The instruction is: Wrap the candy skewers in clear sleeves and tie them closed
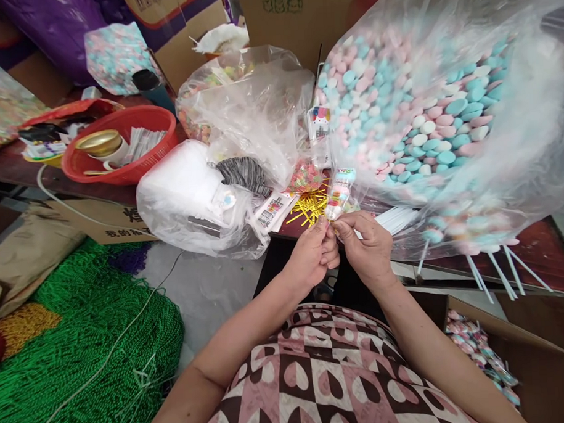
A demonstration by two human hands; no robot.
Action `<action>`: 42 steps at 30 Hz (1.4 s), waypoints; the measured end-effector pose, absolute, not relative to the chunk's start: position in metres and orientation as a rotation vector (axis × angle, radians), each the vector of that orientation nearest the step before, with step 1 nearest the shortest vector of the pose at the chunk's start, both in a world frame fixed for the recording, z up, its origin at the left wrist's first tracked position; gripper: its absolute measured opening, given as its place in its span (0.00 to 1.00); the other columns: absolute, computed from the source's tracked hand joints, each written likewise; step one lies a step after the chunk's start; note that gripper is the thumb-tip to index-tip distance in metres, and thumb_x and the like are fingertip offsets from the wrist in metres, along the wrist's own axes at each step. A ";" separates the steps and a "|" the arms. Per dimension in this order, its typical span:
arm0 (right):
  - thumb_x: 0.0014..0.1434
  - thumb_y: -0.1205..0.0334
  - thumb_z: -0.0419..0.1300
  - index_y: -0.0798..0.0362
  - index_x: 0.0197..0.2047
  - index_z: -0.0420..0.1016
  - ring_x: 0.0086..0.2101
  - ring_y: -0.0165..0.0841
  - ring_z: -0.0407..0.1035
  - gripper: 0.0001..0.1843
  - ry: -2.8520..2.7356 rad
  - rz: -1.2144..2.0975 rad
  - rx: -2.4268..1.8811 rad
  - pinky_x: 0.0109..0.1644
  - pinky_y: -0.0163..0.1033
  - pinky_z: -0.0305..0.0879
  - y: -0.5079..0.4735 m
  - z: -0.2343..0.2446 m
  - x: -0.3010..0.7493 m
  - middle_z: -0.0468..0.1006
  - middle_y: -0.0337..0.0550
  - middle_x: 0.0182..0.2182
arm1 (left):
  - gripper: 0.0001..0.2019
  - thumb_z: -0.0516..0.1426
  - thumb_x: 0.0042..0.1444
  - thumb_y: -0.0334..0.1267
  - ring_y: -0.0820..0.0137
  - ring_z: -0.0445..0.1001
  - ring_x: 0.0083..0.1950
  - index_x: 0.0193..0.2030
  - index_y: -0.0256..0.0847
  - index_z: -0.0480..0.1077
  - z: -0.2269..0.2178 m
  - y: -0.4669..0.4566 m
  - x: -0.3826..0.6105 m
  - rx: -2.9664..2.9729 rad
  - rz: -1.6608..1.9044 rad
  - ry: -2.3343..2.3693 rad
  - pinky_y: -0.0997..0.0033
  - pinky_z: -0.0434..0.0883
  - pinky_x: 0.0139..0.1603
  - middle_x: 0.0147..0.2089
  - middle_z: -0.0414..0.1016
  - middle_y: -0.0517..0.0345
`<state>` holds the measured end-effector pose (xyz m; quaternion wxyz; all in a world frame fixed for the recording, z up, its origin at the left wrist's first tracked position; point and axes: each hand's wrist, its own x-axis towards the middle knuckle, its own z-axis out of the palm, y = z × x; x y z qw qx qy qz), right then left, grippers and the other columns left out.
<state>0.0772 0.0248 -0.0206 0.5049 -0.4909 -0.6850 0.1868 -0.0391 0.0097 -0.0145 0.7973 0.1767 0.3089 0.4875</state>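
My left hand (314, 253) and my right hand (369, 245) meet at the table's front edge, fingers pinched together. Between them they grip the gathered bottom of a small clear candy bag (340, 194), which points upward and holds pastel candies. Any tie or stick at the pinch is hidden by my fingers. Just behind my left hand lies a heap of gold twist ties (311, 204). A stack of printed bags (273, 213) sits left of it. White sticks (397, 220) lie to the right of my right hand.
A big plastic bag of pink, white and blue candies (445, 125) fills the right side. Finished-looking candy sticks (497, 269) overhang the edge. An open carton (537, 363) holds wrapped candies. At left stand a red basket (142, 170) and green cords (105, 329) below.
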 end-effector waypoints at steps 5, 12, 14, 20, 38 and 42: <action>0.55 0.58 0.63 0.50 0.27 0.78 0.31 0.32 0.71 0.07 -1.399 0.928 -1.179 0.40 0.39 0.67 0.028 -0.022 0.078 0.78 0.38 0.28 | 0.22 0.59 0.53 0.57 0.83 0.45 0.13 0.28 0.40 0.59 -0.017 0.012 -0.044 0.570 1.077 0.735 0.81 0.52 0.14 0.14 0.47 0.74; 0.50 0.57 0.66 0.51 0.26 0.78 0.26 0.30 0.67 0.07 -1.208 1.219 -1.195 0.33 0.37 0.66 0.026 -0.011 0.078 0.76 0.36 0.24 | 0.21 0.53 0.58 0.58 0.80 0.51 0.16 0.29 0.40 0.61 -0.026 0.012 -0.049 0.949 1.117 0.952 0.78 0.58 0.18 0.17 0.51 0.72; 0.52 0.58 0.64 0.52 0.26 0.77 0.26 0.29 0.67 0.07 -1.303 1.119 -1.244 0.33 0.36 0.65 0.022 -0.002 0.079 0.76 0.37 0.24 | 0.20 0.53 0.59 0.56 0.80 0.56 0.19 0.30 0.40 0.62 -0.026 0.013 -0.051 1.020 1.125 0.994 0.77 0.62 0.23 0.19 0.55 0.70; 0.54 0.65 0.59 0.52 0.24 0.74 0.24 0.28 0.65 0.08 -1.661 0.713 -1.290 0.32 0.34 0.62 0.013 0.017 0.074 0.74 0.36 0.22 | 0.23 0.58 0.57 0.52 0.67 0.72 0.52 0.57 0.45 0.66 0.007 0.020 -0.060 0.953 1.304 0.731 0.67 0.67 0.53 0.50 0.74 0.55; 0.55 0.71 0.56 0.52 0.25 0.73 0.23 0.27 0.66 0.09 -2.024 0.529 -1.025 0.29 0.33 0.59 0.013 0.048 0.067 0.74 0.37 0.22 | 0.35 0.38 0.62 0.63 0.79 0.46 0.12 0.35 0.37 0.74 0.041 0.017 -0.092 0.784 1.173 0.718 0.76 0.55 0.19 0.10 0.49 0.69; 0.56 0.70 0.56 0.52 0.26 0.72 0.24 0.28 0.66 0.10 -2.039 0.364 -1.056 0.30 0.34 0.59 0.024 0.041 0.075 0.74 0.38 0.22 | 0.33 0.46 0.59 0.64 0.80 0.47 0.12 0.30 0.34 0.76 0.039 0.005 -0.098 1.029 0.907 0.764 0.77 0.49 0.17 0.09 0.49 0.67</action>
